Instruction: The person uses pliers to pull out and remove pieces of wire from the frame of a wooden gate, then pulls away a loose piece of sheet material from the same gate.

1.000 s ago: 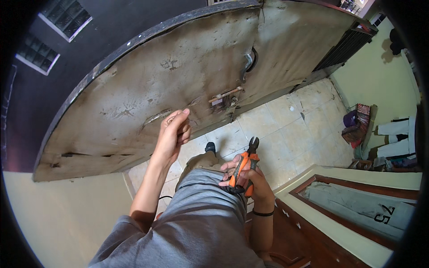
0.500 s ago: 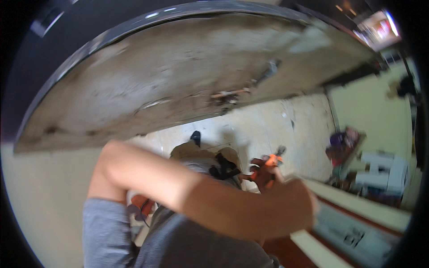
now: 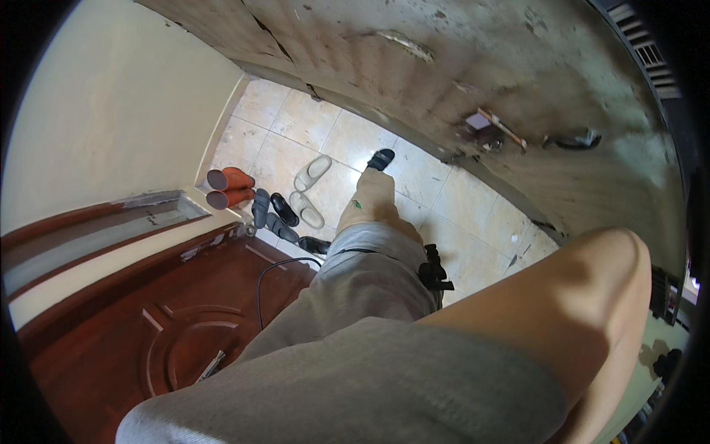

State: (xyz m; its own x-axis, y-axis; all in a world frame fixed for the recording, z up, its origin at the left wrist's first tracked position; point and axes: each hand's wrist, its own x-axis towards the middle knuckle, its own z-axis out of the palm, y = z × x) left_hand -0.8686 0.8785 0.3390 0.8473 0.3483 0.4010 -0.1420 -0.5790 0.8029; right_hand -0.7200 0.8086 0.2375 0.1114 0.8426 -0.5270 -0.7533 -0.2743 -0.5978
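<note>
Neither of my hands is in view. My bare left arm (image 3: 540, 296) reaches out of a grey sleeve (image 3: 414, 370) toward the right. It bends sharply at the elbow, and the forearm drops out of the picture at the lower right, so whatever that hand holds is hidden. My right arm does not show at all. Below me are my tan trousers (image 3: 373, 196) and one foot in a dark sandal (image 3: 381, 159). A black device (image 3: 433, 270) hangs at my waist.
A stained metal panel (image 3: 473, 74) with a curved handle (image 3: 575, 140) fills the upper right. Orange boots (image 3: 231, 189), pale slippers (image 3: 312, 172) and dark sandals (image 3: 284, 210) lie on the tiles. A red-brown door (image 3: 214, 333) with a black cable (image 3: 260, 292) stands at lower left.
My view has swung left, toward the footwear and red-brown door. The hand with orange-handled pliers seen earlier has gone out of the picture. The bent left arm now shows at the right.
</note>
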